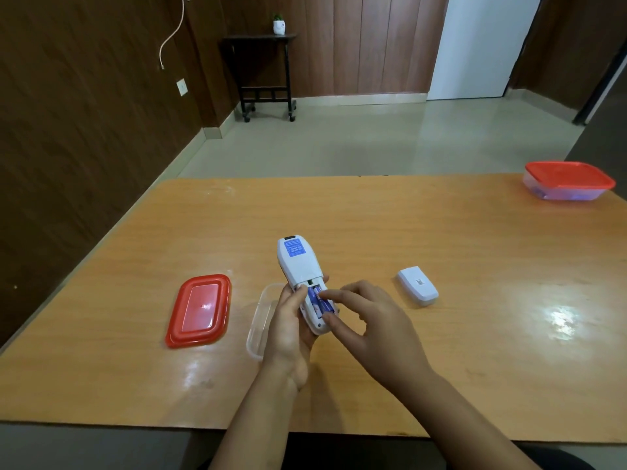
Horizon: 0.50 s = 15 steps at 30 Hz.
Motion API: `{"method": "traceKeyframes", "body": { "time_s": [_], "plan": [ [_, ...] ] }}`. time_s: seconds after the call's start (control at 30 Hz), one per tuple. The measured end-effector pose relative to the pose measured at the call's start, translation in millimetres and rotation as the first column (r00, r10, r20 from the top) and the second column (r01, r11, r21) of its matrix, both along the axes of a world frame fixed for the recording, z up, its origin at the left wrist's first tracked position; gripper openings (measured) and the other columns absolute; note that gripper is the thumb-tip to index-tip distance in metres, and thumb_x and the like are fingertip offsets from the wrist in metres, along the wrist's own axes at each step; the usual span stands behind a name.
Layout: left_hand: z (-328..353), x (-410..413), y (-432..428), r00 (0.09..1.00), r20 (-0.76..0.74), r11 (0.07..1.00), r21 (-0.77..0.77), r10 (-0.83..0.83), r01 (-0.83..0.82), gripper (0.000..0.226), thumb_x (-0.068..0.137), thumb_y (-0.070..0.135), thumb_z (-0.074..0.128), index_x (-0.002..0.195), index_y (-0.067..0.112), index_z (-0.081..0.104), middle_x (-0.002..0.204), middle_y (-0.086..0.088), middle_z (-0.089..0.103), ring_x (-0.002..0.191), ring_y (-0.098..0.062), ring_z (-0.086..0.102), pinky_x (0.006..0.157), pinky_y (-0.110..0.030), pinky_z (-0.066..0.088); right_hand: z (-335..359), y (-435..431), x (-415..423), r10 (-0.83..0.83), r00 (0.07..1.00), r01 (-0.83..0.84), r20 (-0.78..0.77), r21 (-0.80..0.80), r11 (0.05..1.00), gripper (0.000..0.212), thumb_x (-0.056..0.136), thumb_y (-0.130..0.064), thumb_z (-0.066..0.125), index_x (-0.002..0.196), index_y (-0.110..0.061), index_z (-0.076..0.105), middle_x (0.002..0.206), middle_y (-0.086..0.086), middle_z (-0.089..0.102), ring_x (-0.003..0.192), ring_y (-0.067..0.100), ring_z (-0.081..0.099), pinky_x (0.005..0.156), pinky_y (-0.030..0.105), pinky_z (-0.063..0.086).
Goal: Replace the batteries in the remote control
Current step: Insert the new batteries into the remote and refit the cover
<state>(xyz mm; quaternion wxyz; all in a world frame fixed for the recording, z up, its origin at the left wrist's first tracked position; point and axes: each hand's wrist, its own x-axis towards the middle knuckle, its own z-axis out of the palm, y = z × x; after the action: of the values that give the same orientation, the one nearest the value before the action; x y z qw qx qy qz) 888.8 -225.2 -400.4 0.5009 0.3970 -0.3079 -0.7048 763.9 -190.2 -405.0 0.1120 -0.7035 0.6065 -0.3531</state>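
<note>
A white remote control (298, 262) with a blue sticker lies back-up in my left hand (288, 330), tilted away from me above the table. Its battery bay is uncovered and two blue batteries (319, 301) sit inside. The index finger and thumb of my right hand (369, 320) touch the batteries at the bay. The white battery cover (418, 285) rests on the table to the right, apart from both hands.
A red lid (200, 310) lies on the orange wooden table (475, 334) to the left. A clear open container (259, 320) sits partly behind my left hand. A lidded red-topped container (568, 181) stands at the far right corner.
</note>
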Motion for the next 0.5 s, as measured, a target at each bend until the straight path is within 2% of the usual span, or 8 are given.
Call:
{"method": "traceKeyframes", "body": {
  "time_s": [0.1,0.2,0.27,0.33,0.4,0.5],
  "plan": [
    [-0.2,-1.5,0.4,1.000,0.004,1.000,0.010,-0.006,0.006,0.035,0.098,0.018,0.037,0.127,0.015,0.055,0.118,-0.006,0.069,0.095,-0.020,0.064,0.071,-0.028,0.054,4.7,1.7,1.0,0.019,0.939,-0.071,0.344,0.137,0.988,0.027,0.083,-0.034,0.067,0.109,-0.042,0.063,0.103,-0.018,0.059,0.093,0.002,0.059,0.072,0.021,0.051],
    [-0.4,-3.7,1.0,1.000,0.026,1.000,-0.012,-0.008,0.008,0.035,0.098,0.019,0.036,0.128,0.016,0.054,0.115,-0.004,0.070,0.100,-0.017,0.067,0.073,-0.029,0.054,6.7,2.3,3.8,-0.124,0.759,-0.098,0.639,0.300,0.949,0.029,0.077,-0.020,0.076,0.098,-0.027,0.057,0.098,-0.009,0.063,0.087,0.008,0.065,0.074,0.027,0.056],
    [-0.2,-4.6,0.5,1.000,-0.008,1.000,-0.016,-0.012,0.012,0.035,0.098,0.019,0.035,0.128,0.017,0.053,0.115,-0.004,0.070,0.099,-0.015,0.067,0.076,-0.030,0.054,6.7,1.4,4.1,-0.200,0.667,-0.120,0.718,0.369,0.922,0.031,0.075,-0.012,0.077,0.097,-0.017,0.054,0.097,-0.001,0.064,0.088,0.016,0.066,0.074,0.029,0.055],
    [0.4,-5.9,0.9,0.999,-0.040,1.000,-0.023,-0.020,0.019,0.035,0.098,0.018,0.035,0.127,0.018,0.053,0.116,-0.004,0.069,0.094,-0.015,0.065,0.077,-0.032,0.051,6.2,0.0,3.9,-0.239,0.611,-0.141,0.754,0.401,0.905,0.028,0.075,-0.004,0.074,0.092,-0.011,0.054,0.098,0.002,0.067,0.083,0.013,0.066,0.068,0.023,0.051],
    [-0.8,-8.1,2.3,0.998,-0.052,0.999,-0.032,-0.040,0.038,0.034,0.098,0.019,0.034,0.125,0.020,0.055,0.117,-0.004,0.068,0.087,-0.015,0.063,0.073,-0.033,0.049,6.2,-0.9,4.2,-0.285,0.557,-0.156,0.780,0.435,0.887,0.026,0.074,0.002,0.070,0.086,-0.012,0.052,0.101,0.006,0.069,0.078,0.011,0.064,0.064,0.021,0.047],
    [-2.4,-11.7,4.4,0.994,-0.084,0.997,-0.004,-0.075,0.075,0.035,0.099,0.020,0.033,0.127,0.019,0.053,0.117,-0.004,0.069,0.083,-0.014,0.066,0.069,-0.031,0.049,4.8,-2.0,3.8,-0.347,0.483,-0.157,0.804,0.469,0.869,0.028,0.072,0.006,0.066,0.082,-0.014,0.049,0.097,0.010,0.069,0.076,0.015,0.061,0.064,0.028,0.044]
  ]
}}
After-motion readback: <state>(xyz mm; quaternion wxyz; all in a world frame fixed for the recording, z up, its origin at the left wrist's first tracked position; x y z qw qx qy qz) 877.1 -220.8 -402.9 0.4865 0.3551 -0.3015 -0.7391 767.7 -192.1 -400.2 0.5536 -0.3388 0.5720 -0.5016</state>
